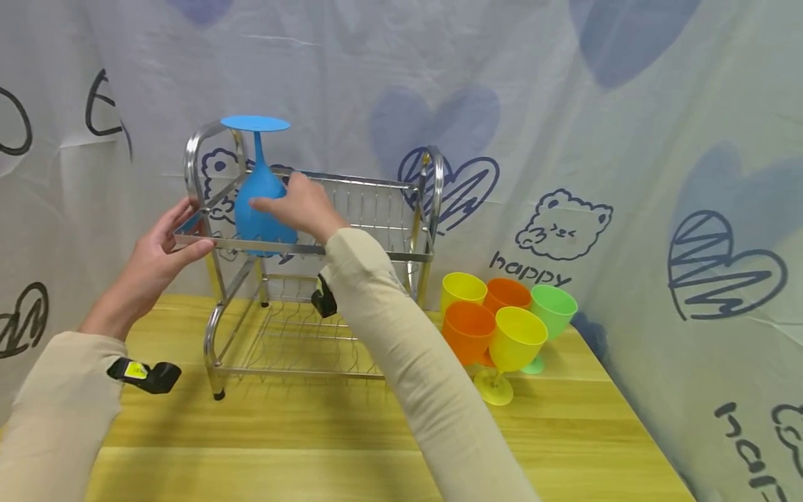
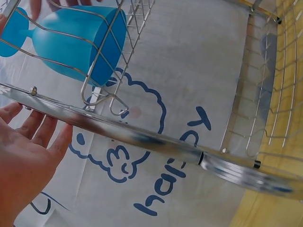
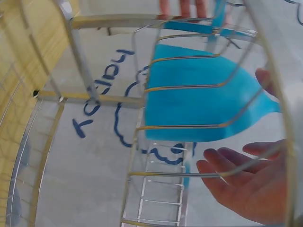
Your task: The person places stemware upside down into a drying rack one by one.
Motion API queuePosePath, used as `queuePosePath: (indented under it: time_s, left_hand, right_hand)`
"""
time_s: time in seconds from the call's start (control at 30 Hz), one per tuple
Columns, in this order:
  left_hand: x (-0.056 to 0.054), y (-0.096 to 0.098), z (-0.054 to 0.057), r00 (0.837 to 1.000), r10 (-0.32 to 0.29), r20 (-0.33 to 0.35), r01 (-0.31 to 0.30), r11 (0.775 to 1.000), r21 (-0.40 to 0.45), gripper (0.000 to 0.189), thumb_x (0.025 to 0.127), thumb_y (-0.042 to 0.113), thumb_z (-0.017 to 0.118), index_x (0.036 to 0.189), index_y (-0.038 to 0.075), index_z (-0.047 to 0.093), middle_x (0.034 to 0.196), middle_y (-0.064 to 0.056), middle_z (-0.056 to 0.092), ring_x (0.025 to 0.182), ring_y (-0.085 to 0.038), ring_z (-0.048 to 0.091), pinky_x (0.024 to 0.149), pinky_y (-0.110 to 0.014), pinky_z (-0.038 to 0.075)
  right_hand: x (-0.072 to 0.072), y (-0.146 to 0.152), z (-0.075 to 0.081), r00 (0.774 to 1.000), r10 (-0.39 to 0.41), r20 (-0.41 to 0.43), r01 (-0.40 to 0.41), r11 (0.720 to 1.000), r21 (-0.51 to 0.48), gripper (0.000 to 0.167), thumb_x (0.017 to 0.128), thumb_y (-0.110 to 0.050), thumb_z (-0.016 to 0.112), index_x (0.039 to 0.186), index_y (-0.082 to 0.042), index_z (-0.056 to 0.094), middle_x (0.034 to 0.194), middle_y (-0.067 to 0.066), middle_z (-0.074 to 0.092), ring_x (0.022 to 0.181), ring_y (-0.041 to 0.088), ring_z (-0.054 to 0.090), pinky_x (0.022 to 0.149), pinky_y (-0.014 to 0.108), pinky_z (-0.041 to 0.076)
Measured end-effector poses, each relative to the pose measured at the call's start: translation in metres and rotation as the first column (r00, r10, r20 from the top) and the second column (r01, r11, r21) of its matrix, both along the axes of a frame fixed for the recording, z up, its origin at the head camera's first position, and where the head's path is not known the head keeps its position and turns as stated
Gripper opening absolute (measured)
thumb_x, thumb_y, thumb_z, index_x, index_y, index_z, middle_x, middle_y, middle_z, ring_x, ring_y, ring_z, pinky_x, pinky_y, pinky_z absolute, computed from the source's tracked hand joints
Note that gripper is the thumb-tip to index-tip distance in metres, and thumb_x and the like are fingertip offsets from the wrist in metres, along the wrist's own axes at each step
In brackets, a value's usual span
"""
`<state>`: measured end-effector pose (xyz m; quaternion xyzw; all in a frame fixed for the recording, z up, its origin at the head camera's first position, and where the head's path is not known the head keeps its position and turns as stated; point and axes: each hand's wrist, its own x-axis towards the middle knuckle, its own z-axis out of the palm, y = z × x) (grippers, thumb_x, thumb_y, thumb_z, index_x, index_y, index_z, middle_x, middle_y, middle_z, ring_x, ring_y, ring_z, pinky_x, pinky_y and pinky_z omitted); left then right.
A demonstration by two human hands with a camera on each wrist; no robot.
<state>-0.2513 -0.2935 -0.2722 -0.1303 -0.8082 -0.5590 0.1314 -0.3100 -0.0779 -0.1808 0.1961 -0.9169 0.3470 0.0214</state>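
Note:
A blue plastic goblet [image 1: 256, 185] stands upside down at the left end of the upper tier of a metal dish rack [image 1: 398, 256], its round foot on top. My right hand [image 1: 309, 206] is at the goblet's bowl, thumb across its near side. In the right wrist view, the fingers of that right hand [image 3: 251, 182] are spread beside the bowl, with a gap between. My left hand [image 1: 157, 254] holds the rack's left front corner, thumb at the front rail. The left wrist view shows its fingers [image 2: 45, 130] against the metal frame.
Several upright goblets stand together right of the rack: a front yellow goblet [image 1: 517, 341], a front orange goblet [image 1: 468, 326], a green goblet [image 1: 554, 310], with more yellow and orange behind. The wooden table [image 1: 301, 446] carries everything. A printed curtain [image 1: 539, 125] hangs close behind.

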Motion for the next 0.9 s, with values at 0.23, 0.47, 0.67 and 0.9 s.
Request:
queuePosePath:
  time_s: [0.23,0.47,0.67,0.9]
  left_hand:
    - [0.002,0.0,-0.004,1.0,0.009,0.001,-0.009,1.0,0.012,0.072,0.1,0.024,0.051,0.157,0.029,0.006,0.157,-0.013,0.019,0.143,-0.041,0.002,0.107,-0.069,0.001]
    - [0.006,0.004,-0.011,0.999,0.037,-0.021,-0.036,0.998,0.06,0.065,0.101,0.023,0.05,0.156,0.032,0.015,0.139,-0.003,0.04,0.144,-0.031,0.013,0.108,-0.069,0.0]
    - [0.012,0.011,-0.017,0.993,0.086,-0.077,-0.077,0.991,0.112,0.061,0.1,0.017,0.052,0.154,0.028,0.026,0.151,-0.01,0.026,0.137,-0.019,0.026,0.116,-0.05,0.01]
    - [0.021,0.015,-0.024,0.988,0.097,-0.123,-0.078,0.986,0.149,0.057,0.098,0.012,0.056,0.151,0.019,0.034,0.141,0.002,0.04,0.132,-0.013,0.032,0.1,-0.011,0.033]
  right_hand:
    - [0.007,0.015,0.007,0.997,0.011,-0.076,-0.017,0.996,-0.084,0.069,0.093,-0.045,0.061,0.149,-0.013,0.036,0.144,0.001,0.046,0.125,0.015,0.048,0.096,0.029,0.046]
    - [0.022,0.042,0.02,0.98,0.099,-0.171,-0.133,0.97,-0.203,0.059,0.098,-0.034,0.058,0.148,-0.012,0.037,0.143,0.004,0.048,0.127,0.016,0.046,0.097,0.024,0.044]
    - [0.04,0.071,0.032,0.958,0.153,-0.242,-0.21,0.95,-0.231,0.054,0.098,-0.031,0.058,0.146,-0.014,0.041,0.141,0.003,0.049,0.126,0.012,0.047,0.098,0.022,0.042]
    - [0.063,0.109,0.032,0.91,0.168,-0.38,-0.27,0.934,-0.232,0.051,0.096,-0.024,0.062,0.142,-0.01,0.046,0.139,0.003,0.052,0.123,0.009,0.048,0.095,0.019,0.043]
